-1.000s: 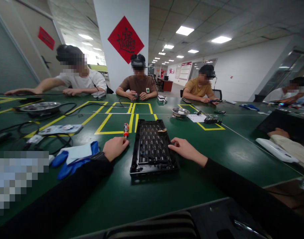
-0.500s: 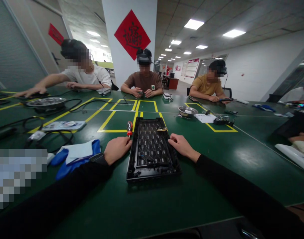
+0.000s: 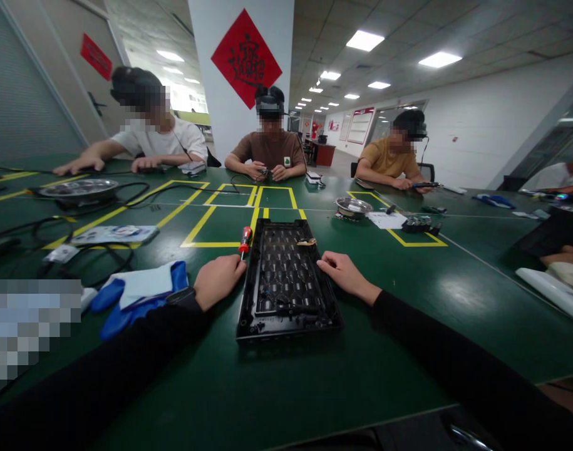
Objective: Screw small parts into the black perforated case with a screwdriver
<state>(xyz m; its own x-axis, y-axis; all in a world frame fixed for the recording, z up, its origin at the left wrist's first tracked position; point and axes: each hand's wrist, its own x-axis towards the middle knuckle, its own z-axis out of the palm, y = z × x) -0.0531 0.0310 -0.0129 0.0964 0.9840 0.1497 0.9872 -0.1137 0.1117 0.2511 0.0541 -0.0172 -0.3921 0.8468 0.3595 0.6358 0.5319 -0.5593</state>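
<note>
A black plastic case (image 3: pixel 289 326), shallow and rectangular, lies flat on the green table in front of me. Rows of dark, shiny rounded shapes fill its inside, and a small brownish piece (image 3: pixel 306 242) sits near its far right corner. Along its left side is my left hand (image 3: pixel 219 280), closed, fingertips at the case's edge. On the opposite side my right hand (image 3: pixel 339 270) is closed too, its curled fingers and thumb against the right edge. A screwdriver (image 3: pixel 245 238) with a red and dark handle lies just beyond my left hand, by the case's far left corner.
Blue-and-white gloves (image 3: pixel 143 291) lie beside my left forearm. Black cables (image 3: pixel 91 250) and a metal bowl (image 3: pixel 79 190) are farther left. Another metal bowl (image 3: pixel 354 207), paper (image 3: pixel 386 220) and dark parts (image 3: pixel 420 225) lie at the back right. Several people sit around the table.
My view has shifted slightly. Both my hands and the case stay in place. The person at the back left has drawn an outstretched arm in.
</note>
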